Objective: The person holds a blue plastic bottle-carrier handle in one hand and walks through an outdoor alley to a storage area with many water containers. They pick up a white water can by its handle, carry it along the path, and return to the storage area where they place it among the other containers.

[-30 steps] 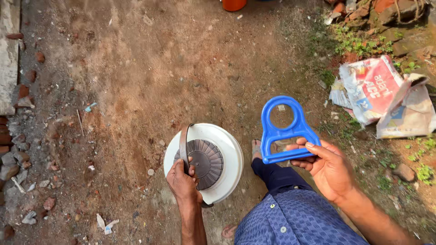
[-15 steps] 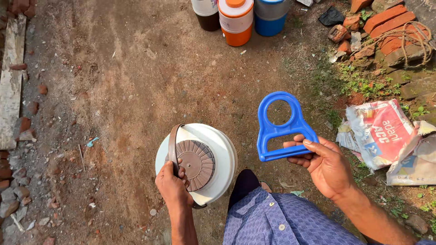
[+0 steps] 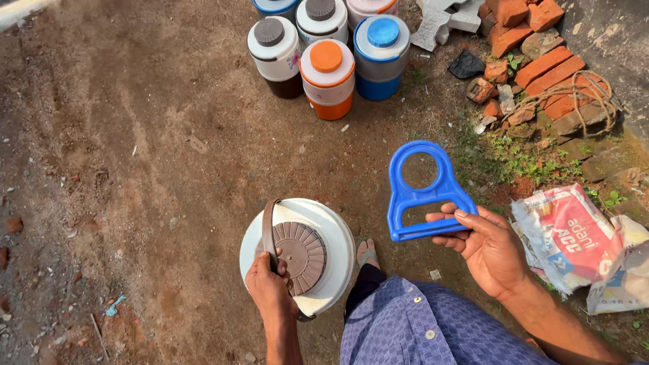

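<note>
1. My left hand [image 3: 269, 287] is closed around the brown plastic carry handle [image 3: 267, 230] of a white round insulated jug with a ribbed brown screw lid [image 3: 297, 257]; fingers wrap the handle near the lid's edge.
2. The jug hangs low in front of me, at my left side, seen from above, over the bare brown dirt ground [image 3: 135, 169]. Cannot tell if its base touches the ground.
3. My right hand [image 3: 490, 250] holds a blue flat plastic bottle-carrier handle with a round ring at the top and a rectangular grip slot below [image 3: 424, 192]. Fingers curl loosely over the lower bar, thumb on top; the hand is part closed, not a tight fist.
4. The blue handle is up in the air, to the right of the jug and apart from it, ring end pointing away from me.
5. My foot [image 3: 367, 253] shows between the jug and the blue handle; my blue patterned shirt [image 3: 419, 331] is at the bottom edge.
6. Ahead, well apart from both hands, a cluster of upright round jugs: one with a grey lid [image 3: 274, 47], one with an orange lid and base [image 3: 328, 78], one with a blue lid and base [image 3: 382, 47], more behind, cut off by the frame.
7. Right of them, a pile of red bricks [image 3: 541, 61] with a rope coil [image 3: 581, 94] on it.
8. Far right, a crumpled red-and-white printed sack [image 3: 568, 236] lies on the ground near some green weeds [image 3: 514, 159].
</note>
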